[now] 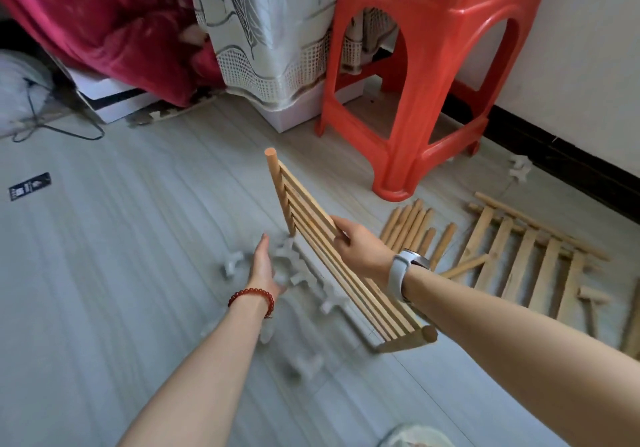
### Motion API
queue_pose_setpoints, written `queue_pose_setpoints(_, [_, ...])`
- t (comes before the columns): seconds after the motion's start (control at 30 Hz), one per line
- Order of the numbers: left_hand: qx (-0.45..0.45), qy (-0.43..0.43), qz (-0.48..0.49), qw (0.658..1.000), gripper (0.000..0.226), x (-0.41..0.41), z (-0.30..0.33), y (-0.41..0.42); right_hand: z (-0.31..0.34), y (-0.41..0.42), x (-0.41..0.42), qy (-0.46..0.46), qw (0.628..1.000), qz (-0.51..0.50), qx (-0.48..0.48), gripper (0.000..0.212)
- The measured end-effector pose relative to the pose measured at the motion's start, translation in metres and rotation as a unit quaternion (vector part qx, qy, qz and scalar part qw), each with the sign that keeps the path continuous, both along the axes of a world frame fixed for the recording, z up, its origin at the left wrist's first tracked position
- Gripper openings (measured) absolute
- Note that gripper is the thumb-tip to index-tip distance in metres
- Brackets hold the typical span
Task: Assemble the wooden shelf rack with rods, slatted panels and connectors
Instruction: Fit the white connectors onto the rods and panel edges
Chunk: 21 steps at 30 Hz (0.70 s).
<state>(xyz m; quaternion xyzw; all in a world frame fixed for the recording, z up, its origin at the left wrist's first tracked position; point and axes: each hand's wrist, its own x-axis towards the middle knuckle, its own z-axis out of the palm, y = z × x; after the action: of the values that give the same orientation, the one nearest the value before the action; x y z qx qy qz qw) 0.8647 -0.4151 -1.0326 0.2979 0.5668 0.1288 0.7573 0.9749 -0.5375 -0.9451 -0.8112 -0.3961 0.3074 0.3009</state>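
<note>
Grey plank floor [121,238], wide and bare to the left. Red plastic stool [426,76] upright at far right beside the wall. Second slatted panel [530,263] flat on floor at right edge. Slatted panel [332,249] held on edge, tilted, one end rod raised. Loose rods [412,225] bunched between both panels. Right hand [356,245] gripping the panel's upper slats. Left hand [265,266] spread, fingers straight, just above blurred grey connectors [294,266] beside the panel's lower edge.

Grey connectors [304,275] — blurred; left hand [265,266] hides some.
</note>
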Motion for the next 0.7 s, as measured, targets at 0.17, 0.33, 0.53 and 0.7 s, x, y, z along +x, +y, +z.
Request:
queue_pose_setpoints(0.17, [0.095,0.014,-0.135,0.986,0.043,0.005,-0.007,-0.021,0.005,-0.016,0.019,-0.001,0.998,-0.041,0.043,0.038])
queue_pose_setpoints(0.33, [0.217,0.092,-0.355,0.905,0.054,0.002,-0.038,-0.055,0.01,-0.055,0.046,-0.03,0.988,-0.123,0.094,0.02])
queue_pose_setpoints(0.53, [0.17,0.114,-0.396,0.895,0.051,0.021,-0.053,-0.104,-0.016,-0.142,0.082,0.044,0.942,-0.309,0.124,0.018])
queue_pose_setpoints(0.7, [0.189,0.09,-0.445,0.871,0.049,0.067,-0.052,-0.144,-0.043,-0.217,0.106,0.211,0.842,-0.467,0.172,0.017])
